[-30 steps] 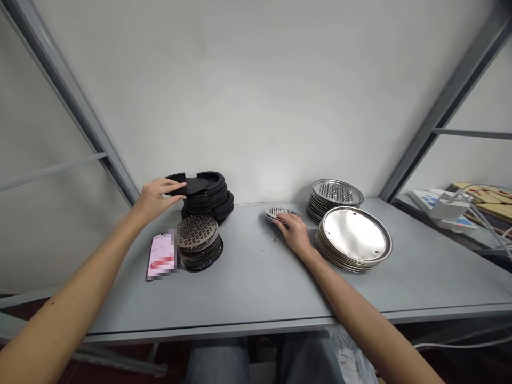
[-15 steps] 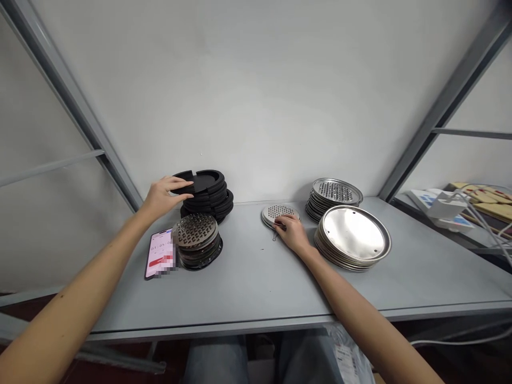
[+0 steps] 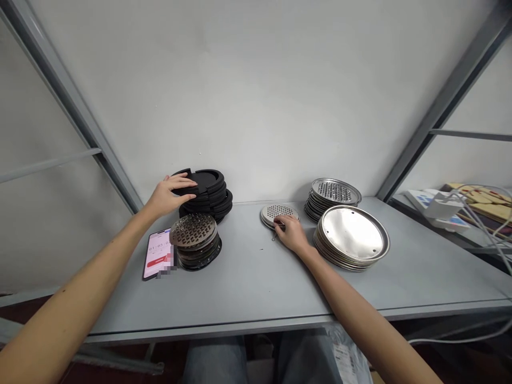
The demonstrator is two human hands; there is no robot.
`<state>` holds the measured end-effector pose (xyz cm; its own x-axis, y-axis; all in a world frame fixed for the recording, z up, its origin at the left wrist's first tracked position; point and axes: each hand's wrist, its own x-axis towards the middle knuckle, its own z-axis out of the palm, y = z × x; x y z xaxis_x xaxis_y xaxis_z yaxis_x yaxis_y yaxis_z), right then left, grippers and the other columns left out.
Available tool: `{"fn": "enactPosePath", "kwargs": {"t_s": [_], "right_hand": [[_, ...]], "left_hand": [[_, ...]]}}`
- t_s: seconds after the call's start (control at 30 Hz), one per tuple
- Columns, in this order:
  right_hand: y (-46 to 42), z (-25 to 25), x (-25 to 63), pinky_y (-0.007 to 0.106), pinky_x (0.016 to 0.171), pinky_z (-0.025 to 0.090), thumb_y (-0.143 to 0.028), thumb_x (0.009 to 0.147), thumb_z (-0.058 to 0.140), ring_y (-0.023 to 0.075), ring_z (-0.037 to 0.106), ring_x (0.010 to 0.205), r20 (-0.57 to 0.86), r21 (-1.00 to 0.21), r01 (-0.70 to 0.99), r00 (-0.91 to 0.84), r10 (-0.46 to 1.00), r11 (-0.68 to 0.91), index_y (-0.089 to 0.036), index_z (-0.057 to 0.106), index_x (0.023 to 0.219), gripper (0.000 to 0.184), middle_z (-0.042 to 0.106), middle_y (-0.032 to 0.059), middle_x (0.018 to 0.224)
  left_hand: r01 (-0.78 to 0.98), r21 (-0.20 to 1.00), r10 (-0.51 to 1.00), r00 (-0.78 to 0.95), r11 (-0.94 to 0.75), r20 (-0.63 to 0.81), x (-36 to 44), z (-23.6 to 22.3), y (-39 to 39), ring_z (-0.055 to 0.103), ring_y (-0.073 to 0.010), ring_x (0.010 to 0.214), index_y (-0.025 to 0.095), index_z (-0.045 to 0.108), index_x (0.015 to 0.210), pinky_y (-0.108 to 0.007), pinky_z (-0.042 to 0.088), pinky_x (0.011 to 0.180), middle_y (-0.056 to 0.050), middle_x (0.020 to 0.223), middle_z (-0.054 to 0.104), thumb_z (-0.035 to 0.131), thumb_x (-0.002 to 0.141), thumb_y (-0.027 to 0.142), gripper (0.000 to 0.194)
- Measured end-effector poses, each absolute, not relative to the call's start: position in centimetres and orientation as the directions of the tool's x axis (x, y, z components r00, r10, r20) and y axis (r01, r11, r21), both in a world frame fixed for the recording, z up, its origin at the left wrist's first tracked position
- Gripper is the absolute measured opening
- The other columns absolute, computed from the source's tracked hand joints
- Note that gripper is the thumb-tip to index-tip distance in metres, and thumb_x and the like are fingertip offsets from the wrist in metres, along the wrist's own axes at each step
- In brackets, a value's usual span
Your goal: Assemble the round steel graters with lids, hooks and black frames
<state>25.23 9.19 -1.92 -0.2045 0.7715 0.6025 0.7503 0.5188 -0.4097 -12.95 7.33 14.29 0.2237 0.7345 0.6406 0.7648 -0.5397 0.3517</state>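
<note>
The left hand (image 3: pixel 166 197) sits raised, the right hand (image 3: pixel 290 234) curled palm-down.

I've got my left hand (image 3: pixel 166 198) up against a stack of black rubber rings (image 3: pixel 210 196), its fingers (image 3: pixel 180 182) lying across the top piece. Just in front sits a stack of perforated metal discs (image 3: pixel 193 234), beside a phone (image 3: pixel 158 253). My right hand (image 3: pixel 291 234) rests on a single perforated steel disc (image 3: pixel 278 214) on the grey worktop (image 3: pixel 248 288), near a pile of steel plates (image 3: pixel 351 236) and another perforated stack (image 3: pixel 334 194).
</note>
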Motion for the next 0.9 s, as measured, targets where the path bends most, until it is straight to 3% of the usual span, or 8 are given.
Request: {"fn": "enactPosePath", "kwargs": {"t_s": [0.1,0.17,0.27,0.37,0.43,0.6,0.77,0.9], "right_hand": [[9.0,-1.5,24.8,0.045,0.094,0.044,-0.026,0.087,0.051,0.0274,0.057,0.106,0.663,-0.410,0.727,-0.177,0.728,0.550,-0.017,0.067,0.103,0.024,0.068,0.0104,0.108],[8.8,-0.4,23.7,0.045,0.098,0.042,-0.028,0.088,0.050,0.0274,0.056,0.111,0.693,-0.429,0.683,-0.171,0.700,0.591,-0.018,0.066,0.108,0.027,0.066,0.0104,0.114],[8.9,2.6,20.7,0.043,0.099,0.043,-0.033,0.089,0.050,0.0254,0.057,0.112,0.694,-0.523,0.540,-0.179,0.698,0.659,-0.020,0.063,0.115,0.031,0.064,0.0100,0.118],[10.4,6.3,16.5,0.041,0.094,0.048,-0.042,0.089,0.051,0.0244,0.058,0.111,0.618,-0.703,0.314,-0.173,0.767,0.638,-0.021,0.052,0.130,0.046,0.056,0.0117,0.131],[12.0,8.6,13.7,0.043,0.095,0.048,-0.047,0.087,0.052,0.0267,0.056,0.117,0.513,-0.813,0.200,-0.196,0.836,0.546,-0.020,0.043,0.139,0.059,0.047,0.0133,0.142],[15.2,10.8,9.2,0.045,0.114,0.029,-0.053,0.088,0.050,0.0265,0.034,0.139,0.319,-0.921,0.140,-0.272,0.908,0.365,-0.015,0.031,0.147,0.073,0.031,0.0117,0.153],[15.8,10.0,7.7,0.043,0.118,0.022,-0.058,0.085,0.052,0.0253,0.032,0.140,0.312,-0.926,0.114,-0.310,0.898,0.360,-0.016,0.035,0.145,0.076,0.034,0.0081,0.152],[15.9,9.9,7.3,0.042,0.118,0.022,-0.063,0.081,0.055,0.0260,0.033,0.140,0.346,-0.908,0.138,-0.285,0.894,0.396,-0.016,0.039,0.144,0.080,0.037,0.0081,0.151]], "left_hand": [[0.794,0.317,0.722,0.209,-0.519,0.660,-13.4,14.3,7.2,0.041,-0.0285,0.134,0.026,0.067,0.113,-0.048,0.028,0.114,-0.006,0.132,0.058,0.069,0.073,0.055,0.050],[0.826,0.340,0.749,0.141,-0.450,0.648,-14.0,14.4,7.3,0.036,-0.0294,0.137,0.023,0.054,0.132,-0.047,0.026,0.115,-0.010,0.145,0.044,0.069,0.072,0.056,0.070],[0.835,0.460,0.841,0.008,-0.303,0.540,-15.0,14.2,7.7,0.030,-0.0333,0.140,0.016,0.030,0.148,-0.048,0.025,0.115,-0.018,0.152,0.031,0.069,0.071,0.059,0.096],[0.781,0.587,0.914,-0.055,-0.212,0.402,-15.8,13.9,8.1,0.034,-0.0346,0.138,0.013,0.017,0.151,-0.049,0.030,0.112,-0.022,0.151,0.030,0.070,0.070,0.060,0.108],[0.752,0.626,0.927,-0.052,-0.208,0.371,-15.9,13.7,8.2,0.038,-0.0335,0.136,0.014,0.017,0.151,-0.048,0.031,0.112,-0.022,0.150,0.034,0.072,0.069,0.059,0.108],[0.733,0.643,0.913,-0.075,-0.223,0.402,-15.1,13.9,8.4,0.047,-0.0319,0.129,0.015,0.033,0.143,-0.043,0.039,0.108,-0.018,0.142,0.046,0.077,0.064,0.056,0.099],[0.701,0.651,0.900,-0.029,-0.292,0.435,-15.0,14.1,8.6,0.058,-0.0294,0.116,0.018,0.050,0.126,-0.042,0.048,0.098,-0.012,0.126,0.061,0.077,0.064,0.054,0.077],[0.686,0.670,0.908,-0.032,-0.285,0.419,-15.4,14.2,8.6,0.060,-0.0286,0.113,0.018,0.051,0.125,-0.041,0.049,0.096,-0.012,0.124,0.062,0.077,0.064,0.053,0.075]]}}
